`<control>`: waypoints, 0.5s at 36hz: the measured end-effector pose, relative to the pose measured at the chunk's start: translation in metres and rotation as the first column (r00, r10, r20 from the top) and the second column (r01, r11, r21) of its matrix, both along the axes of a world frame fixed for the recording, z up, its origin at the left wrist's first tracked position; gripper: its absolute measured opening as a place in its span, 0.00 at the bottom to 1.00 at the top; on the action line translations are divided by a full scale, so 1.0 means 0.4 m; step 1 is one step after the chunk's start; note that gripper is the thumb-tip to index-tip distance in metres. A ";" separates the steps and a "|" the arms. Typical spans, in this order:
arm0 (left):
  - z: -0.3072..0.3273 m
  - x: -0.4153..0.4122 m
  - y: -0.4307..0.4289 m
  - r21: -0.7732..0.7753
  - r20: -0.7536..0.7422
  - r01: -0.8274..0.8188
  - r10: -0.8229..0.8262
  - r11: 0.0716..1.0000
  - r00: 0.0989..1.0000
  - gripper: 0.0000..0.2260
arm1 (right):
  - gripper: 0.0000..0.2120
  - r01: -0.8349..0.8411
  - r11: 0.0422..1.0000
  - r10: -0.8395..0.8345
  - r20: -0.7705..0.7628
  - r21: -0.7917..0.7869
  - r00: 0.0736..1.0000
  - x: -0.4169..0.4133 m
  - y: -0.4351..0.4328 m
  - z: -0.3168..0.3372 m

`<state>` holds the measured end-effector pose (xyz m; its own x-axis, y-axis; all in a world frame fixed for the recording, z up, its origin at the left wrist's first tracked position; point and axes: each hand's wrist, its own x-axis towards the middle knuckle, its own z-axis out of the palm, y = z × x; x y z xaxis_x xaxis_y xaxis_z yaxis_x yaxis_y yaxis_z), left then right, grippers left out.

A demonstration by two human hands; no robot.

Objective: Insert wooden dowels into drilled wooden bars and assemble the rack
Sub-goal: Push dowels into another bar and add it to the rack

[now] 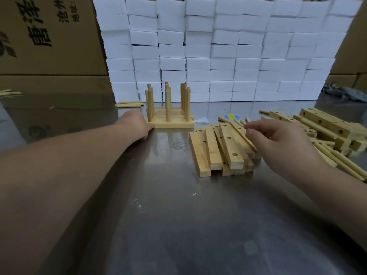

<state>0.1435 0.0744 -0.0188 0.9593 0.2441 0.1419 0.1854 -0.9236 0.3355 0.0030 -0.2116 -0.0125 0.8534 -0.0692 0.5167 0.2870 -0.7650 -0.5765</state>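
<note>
An assembled wooden rack (170,118) stands at the table's middle back, with several upright dowels set in its bars. My left hand (137,124) rests against the rack's left front corner, its fingers hidden behind the wrist. A fanned stack of drilled wooden bars (220,149) lies to the right of centre. My right hand (278,141) hovers over the stack's right side with relaxed fingers and holds nothing. Loose dowels (341,161) and more drilled bars (325,122) lie piled at the far right.
The steel table (178,215) is shiny. A wall of white foam blocks (218,50) lines the back. Cardboard boxes (49,36) stand at the left. Two dowels (129,104) lie behind the rack on the left, a blue and yellow sticker (231,116) beyond the bars.
</note>
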 end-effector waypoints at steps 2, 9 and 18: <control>-0.003 -0.011 -0.009 -0.001 0.019 0.013 -0.013 1.000 1.000 0.17 | 0.11 0.068 0.997 -0.069 -0.013 -0.031 0.998 0.012 -0.015 0.003; -0.009 -0.135 -0.103 -0.147 0.169 0.172 -0.146 0.974 0.975 0.07 | 0.17 0.261 0.920 -0.326 -0.201 -0.294 0.924 0.074 -0.088 0.003; -0.004 -0.320 -0.222 -0.377 0.194 0.384 -0.334 0.843 0.922 0.18 | 0.19 0.141 0.846 -0.371 -0.378 -0.514 0.848 0.068 -0.080 -0.013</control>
